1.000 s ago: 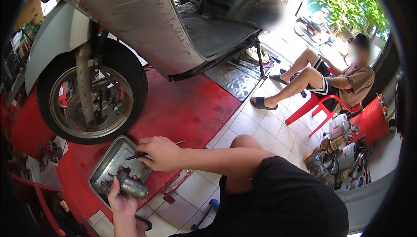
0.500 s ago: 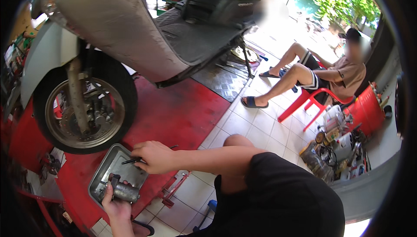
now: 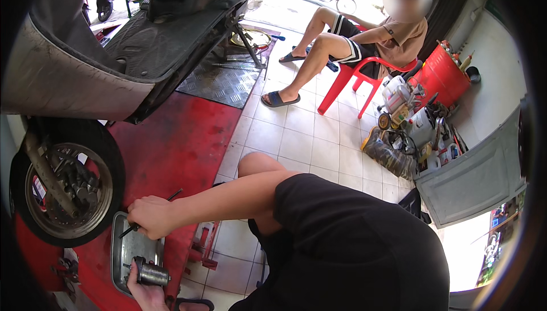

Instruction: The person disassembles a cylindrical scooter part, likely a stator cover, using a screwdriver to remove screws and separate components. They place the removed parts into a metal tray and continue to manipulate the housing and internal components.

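My left hand [image 3: 147, 295] is wrapped round a starter motor [image 3: 152, 273], a small silver-grey metal cylinder with a darker end. It is held over the near part of a shallow metal tray [image 3: 118, 257]. At the tray's far end, my right hand [image 3: 151, 217] is closed round a thin black rod-like tool [image 3: 129, 230]. One tip of the tool points down into the tray. A thin dark end also shows behind my right wrist and seems to be the same tool. My fingers hide its middle, so its exact kind is unclear.
The tray rests on a red lift platform [image 3: 171, 134], beside the front wheel [image 3: 68, 183] of a grey scooter [image 3: 74, 77]. A person [image 3: 393, 37] sits on a red plastic chair [image 3: 370, 77] to the right. Bottles and cans [image 3: 419, 123] stand near a red drum [image 3: 441, 77].
The view has swung right, so the scooter and tray sit further left. My right hand has shifted toward the tray's far end with the tool. The starter motor stays in my left hand.
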A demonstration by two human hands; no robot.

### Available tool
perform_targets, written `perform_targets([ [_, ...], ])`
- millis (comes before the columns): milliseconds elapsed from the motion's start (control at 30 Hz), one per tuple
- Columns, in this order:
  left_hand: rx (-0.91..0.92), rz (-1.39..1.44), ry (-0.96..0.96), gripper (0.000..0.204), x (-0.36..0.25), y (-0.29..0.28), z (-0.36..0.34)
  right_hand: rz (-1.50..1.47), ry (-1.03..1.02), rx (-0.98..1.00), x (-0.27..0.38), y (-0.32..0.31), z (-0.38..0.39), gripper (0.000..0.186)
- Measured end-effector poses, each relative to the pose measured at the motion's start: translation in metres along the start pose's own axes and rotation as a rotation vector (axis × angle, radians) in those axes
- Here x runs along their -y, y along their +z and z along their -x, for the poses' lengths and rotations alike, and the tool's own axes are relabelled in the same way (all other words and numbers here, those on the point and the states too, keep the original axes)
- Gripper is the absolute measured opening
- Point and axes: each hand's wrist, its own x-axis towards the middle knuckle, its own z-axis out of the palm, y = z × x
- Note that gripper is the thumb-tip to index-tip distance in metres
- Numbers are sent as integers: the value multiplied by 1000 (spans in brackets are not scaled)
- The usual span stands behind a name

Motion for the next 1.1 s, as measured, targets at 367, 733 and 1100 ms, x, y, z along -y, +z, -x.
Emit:
perform_targets([
  [367,27,1,-1,30,-3,6,1,-43,-125,-177,-7,-97,3,28],
  [733,28,99,49,26,-19,6,29,-445,1091,-1313,-209,-260,376,24],
  [1100,-74,143,101,32,-18,-26,5,-178,1187,-549,-167,-320,494,23],
])
